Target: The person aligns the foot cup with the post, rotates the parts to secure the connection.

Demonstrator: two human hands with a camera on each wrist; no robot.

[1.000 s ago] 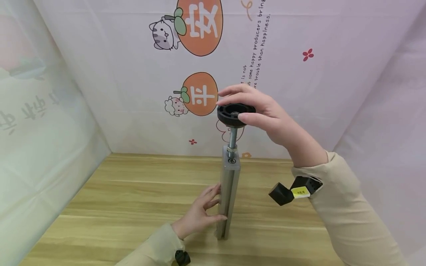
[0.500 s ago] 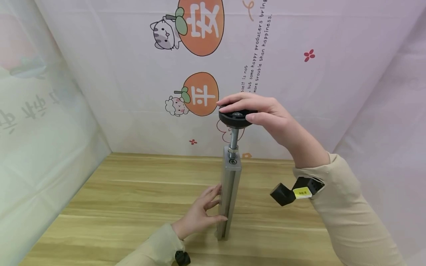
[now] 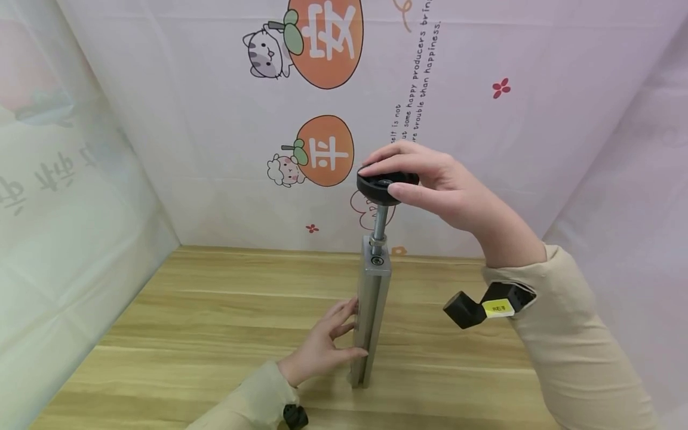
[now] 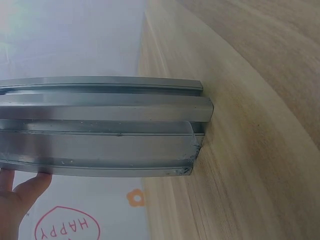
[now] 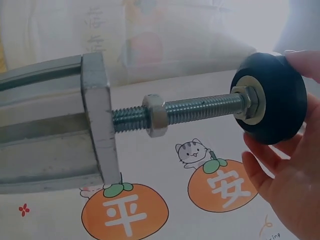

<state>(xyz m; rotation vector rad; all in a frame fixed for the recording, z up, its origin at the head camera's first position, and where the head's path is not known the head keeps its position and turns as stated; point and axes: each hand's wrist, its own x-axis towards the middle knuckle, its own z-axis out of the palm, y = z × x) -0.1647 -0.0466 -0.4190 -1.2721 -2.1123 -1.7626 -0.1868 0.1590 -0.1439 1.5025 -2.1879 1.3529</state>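
An aluminium profile [image 3: 371,316] stands upright on the wooden table in the head view. From its end plate [image 5: 100,125] rises a threaded rod [image 5: 200,111] carrying a hex nut [image 5: 156,116], a short way off the plate. A black round levelling foot [image 3: 371,191] tops the rod, its hollow side up. My right hand [image 3: 438,185] holds this foot by the rim, thumb on the near side and fingers over the far side. Lower down, my left hand [image 3: 322,349] grips the profile between thumb and fingers; the left wrist view shows the fingertips at its edge.
A printed white cloth [image 3: 215,119] hangs behind the table, with more cloth along both sides. Wood-grain tabletop [image 3: 188,334] surrounds the profile's foot. A small black camera [image 3: 464,309] sits on the right sleeve.
My right hand has shifted its fingers and thumb around the levelling foot's rim, and the forearm has moved slightly right. The left hand and the profile stay nearly still.
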